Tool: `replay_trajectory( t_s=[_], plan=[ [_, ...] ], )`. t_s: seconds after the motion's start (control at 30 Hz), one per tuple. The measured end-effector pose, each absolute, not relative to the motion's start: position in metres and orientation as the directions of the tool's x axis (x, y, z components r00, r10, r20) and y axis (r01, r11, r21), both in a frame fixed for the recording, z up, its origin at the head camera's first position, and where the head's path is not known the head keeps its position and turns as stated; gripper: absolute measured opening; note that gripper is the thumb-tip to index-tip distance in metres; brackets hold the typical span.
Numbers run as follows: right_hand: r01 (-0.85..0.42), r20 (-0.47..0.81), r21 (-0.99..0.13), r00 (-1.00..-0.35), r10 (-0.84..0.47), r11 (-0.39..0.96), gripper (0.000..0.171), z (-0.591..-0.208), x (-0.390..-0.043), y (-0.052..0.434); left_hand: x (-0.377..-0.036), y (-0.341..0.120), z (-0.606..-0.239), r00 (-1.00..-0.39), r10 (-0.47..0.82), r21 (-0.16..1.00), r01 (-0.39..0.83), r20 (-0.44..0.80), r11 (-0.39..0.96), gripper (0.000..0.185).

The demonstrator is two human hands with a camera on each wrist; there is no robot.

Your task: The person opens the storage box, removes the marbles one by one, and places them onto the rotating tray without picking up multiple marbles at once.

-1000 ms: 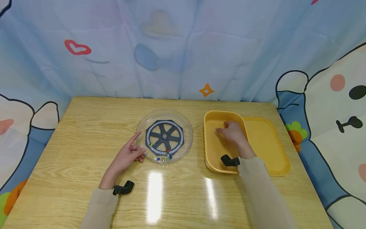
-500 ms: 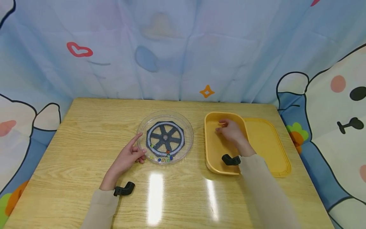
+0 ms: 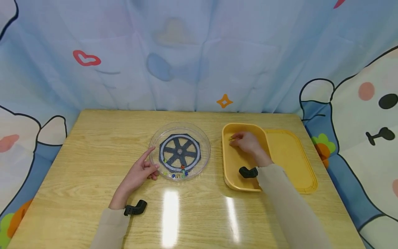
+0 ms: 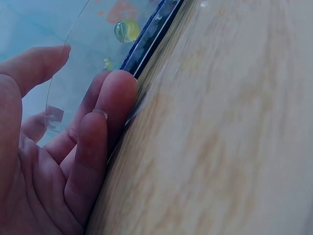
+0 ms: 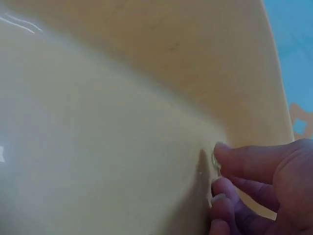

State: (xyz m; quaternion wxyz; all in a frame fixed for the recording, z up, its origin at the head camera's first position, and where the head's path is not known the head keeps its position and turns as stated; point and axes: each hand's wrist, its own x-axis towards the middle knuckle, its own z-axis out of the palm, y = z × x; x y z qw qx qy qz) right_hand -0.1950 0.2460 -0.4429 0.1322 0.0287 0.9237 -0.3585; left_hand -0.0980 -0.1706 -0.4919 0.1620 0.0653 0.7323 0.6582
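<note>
A clear round dish [image 3: 203,138] holds a black spoked wheel insert [image 3: 179,150] and several coloured marbles [image 3: 178,173] along its near edge. My left hand [image 3: 150,162] rests against the dish's left rim, index finger straight along it. In the left wrist view the fingers [image 4: 107,107] touch the dish edge [image 4: 146,54], with a yellow-green marble [image 4: 126,30] behind the wall. My right hand [image 3: 234,139] is down inside the yellow tub [image 3: 225,162]. There thumb and finger [image 5: 244,161] pinch a small clear marble [image 5: 215,165] near the tub floor.
A flat yellow lid [image 3: 290,159] lies right of the tub, touching it. Everything sits on a wooden table [image 3: 93,145] with a printed fabric backdrop [image 3: 186,52] on three sides. Black wrist mounts show at both cuffs.
My right hand has shifted a little left and lower in the tub, and its fingers have closed on the small marble. The left hand stays at the dish rim.
</note>
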Motion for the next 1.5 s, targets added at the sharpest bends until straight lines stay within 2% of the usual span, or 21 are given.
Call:
replay_trajectory(
  t_s=[0.3, 0.57, 0.8, 1.0, 1.5],
  plan=[
    [0.144, -0.275, -0.587, -0.961, -0.029, 0.797, 0.036, -0.446, -0.199, 0.231, -0.096, -0.173, -0.493, -0.943, 0.297, 0.985, -0.121, -0.154, 0.126, 0.072],
    [0.135, -0.197, -0.594, -0.98, 0.019, 0.793, 0.029, -0.454, -0.2, 0.229, -0.097, -0.171, -0.492, -0.94, 0.308, 0.986, -0.117, -0.148, 0.118, 0.072],
    [0.132, -0.188, -0.597, -0.982, 0.021, 0.791, 0.022, -0.455, -0.199, 0.23, -0.097, -0.169, -0.493, -0.936, 0.316, 0.987, -0.134, -0.154, 0.084, 0.074],
    [0.124, -0.197, -0.592, -0.98, 0.006, 0.796, 0.024, -0.45, -0.2, 0.231, -0.098, -0.17, -0.494, -0.937, 0.316, 0.988, -0.129, -0.151, 0.089, 0.074],
    [0.079, -0.104, -0.705, -0.995, 0.008, 0.705, 0.027, -0.424, -0.189, 0.224, -0.097, -0.171, -0.49, -0.937, 0.312, 0.986, -0.135, -0.158, 0.094, 0.073]
  ],
)
